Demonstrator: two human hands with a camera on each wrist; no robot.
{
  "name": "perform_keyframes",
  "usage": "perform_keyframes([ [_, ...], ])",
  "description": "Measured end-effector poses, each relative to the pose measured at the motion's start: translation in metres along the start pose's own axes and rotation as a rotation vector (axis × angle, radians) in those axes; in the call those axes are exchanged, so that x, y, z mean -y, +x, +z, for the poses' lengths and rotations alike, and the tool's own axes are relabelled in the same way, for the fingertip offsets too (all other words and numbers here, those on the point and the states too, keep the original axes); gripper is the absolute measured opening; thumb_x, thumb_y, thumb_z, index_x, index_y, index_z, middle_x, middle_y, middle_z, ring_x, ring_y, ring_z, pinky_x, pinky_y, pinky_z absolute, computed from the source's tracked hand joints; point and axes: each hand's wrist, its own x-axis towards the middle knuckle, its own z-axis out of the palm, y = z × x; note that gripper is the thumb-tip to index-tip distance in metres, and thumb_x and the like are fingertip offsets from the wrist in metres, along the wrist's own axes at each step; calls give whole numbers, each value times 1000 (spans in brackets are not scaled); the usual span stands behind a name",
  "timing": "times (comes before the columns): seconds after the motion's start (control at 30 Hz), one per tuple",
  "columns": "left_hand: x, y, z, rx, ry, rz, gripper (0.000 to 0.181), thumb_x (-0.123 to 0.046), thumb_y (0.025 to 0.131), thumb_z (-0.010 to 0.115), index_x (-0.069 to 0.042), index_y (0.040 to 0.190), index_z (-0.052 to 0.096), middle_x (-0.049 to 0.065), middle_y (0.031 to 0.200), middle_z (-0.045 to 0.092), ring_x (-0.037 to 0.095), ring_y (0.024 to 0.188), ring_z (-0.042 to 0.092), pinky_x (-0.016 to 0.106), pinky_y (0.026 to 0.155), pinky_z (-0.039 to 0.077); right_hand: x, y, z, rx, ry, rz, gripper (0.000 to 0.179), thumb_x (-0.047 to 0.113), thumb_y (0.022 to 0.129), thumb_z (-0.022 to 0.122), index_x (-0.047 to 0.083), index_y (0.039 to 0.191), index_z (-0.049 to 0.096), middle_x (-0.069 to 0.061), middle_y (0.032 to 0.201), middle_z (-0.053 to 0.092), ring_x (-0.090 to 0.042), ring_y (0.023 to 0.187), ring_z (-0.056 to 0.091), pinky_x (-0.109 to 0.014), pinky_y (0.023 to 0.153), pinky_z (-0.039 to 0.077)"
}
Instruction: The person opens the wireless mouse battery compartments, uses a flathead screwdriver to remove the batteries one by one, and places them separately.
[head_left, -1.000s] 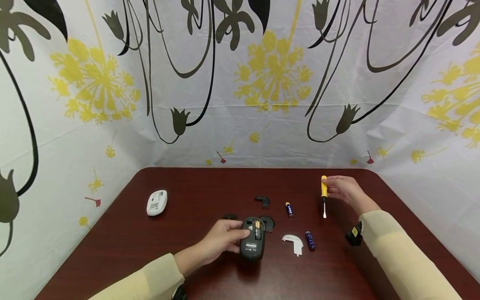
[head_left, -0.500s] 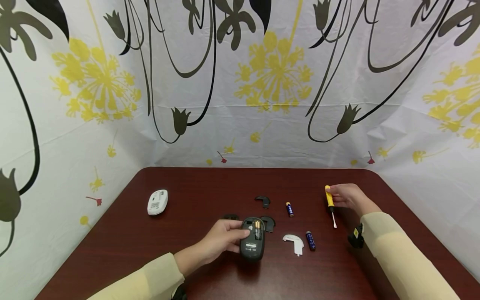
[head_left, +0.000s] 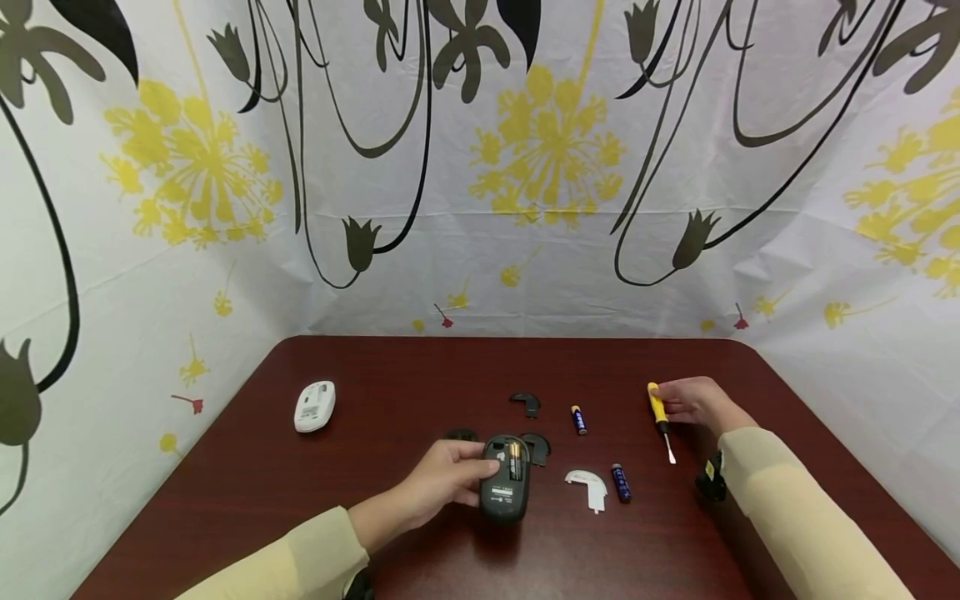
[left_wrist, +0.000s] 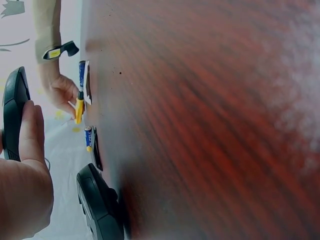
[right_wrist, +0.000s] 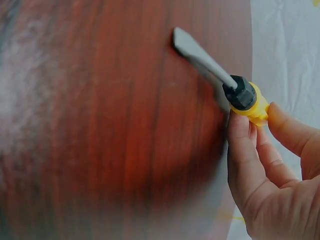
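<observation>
In the head view my left hand [head_left: 447,477] grips a black computer mouse [head_left: 505,496], its underside facing up and its battery bay uncovered. A gold-and-black battery [head_left: 515,460] sits in that bay. My right hand [head_left: 696,400], at the right of the table, pinches a flat-blade screwdriver [head_left: 657,407] by its yellow handle. The blade slants down toward me, close over the wood; in the right wrist view the thumb and fingers [right_wrist: 250,165] hold the handle just behind its black collar.
Between the hands lie two blue batteries [head_left: 621,482], a white battery cover [head_left: 591,488] and black covers [head_left: 527,404]. Another black mouse [left_wrist: 100,205] rests behind my left hand. A white mouse [head_left: 315,406] lies at the back left of the table [head_left: 405,375].
My right hand has lowered the screwdriver and brought it slightly nearer me; its blade has swung from nearly straight down the view to slanting right. The left hand and mouse have stayed put.
</observation>
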Motion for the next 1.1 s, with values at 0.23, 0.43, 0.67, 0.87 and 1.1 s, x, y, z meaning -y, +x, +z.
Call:
perform_keyframes([
  [0.23,0,0,0,2,-3,3,43,-12,94,62,11,129,54,21,105,68,26,87,69,38,73,58,-2,-2,1,-24,-30,-10,41,11,96,61,-16,126,50,-5,88,61,-15,77,62,-33,75,57],
  [0.43,1,0,0,-7,-2,6,43,-12,94,62,11,129,55,22,105,68,26,88,69,38,73,58,-1,-5,4,-39,-61,-32,42,7,95,63,-19,125,50,-6,88,63,-15,75,63,-34,73,58],
  [0.67,1,0,1,-10,-1,-5,44,-12,93,63,11,130,54,22,106,68,26,88,69,38,74,58,-4,-4,7,-44,-55,-67,39,1,91,64,-21,121,51,-2,80,64,-13,70,64,-34,69,58],
  [0.87,1,0,1,-16,6,-15,44,-13,93,63,10,130,54,21,106,68,27,88,69,38,73,58,-5,-4,9,-98,-106,-79,35,3,89,68,-18,114,58,-5,85,64,-13,70,63,-35,69,58],
  [1.1,0,-1,1,-10,4,-11,43,-13,94,63,10,129,55,21,106,68,27,89,69,38,73,58,-5,-5,10,-131,-180,-93,39,6,89,68,-18,117,56,-16,100,60,-18,75,62,-36,71,58],
])
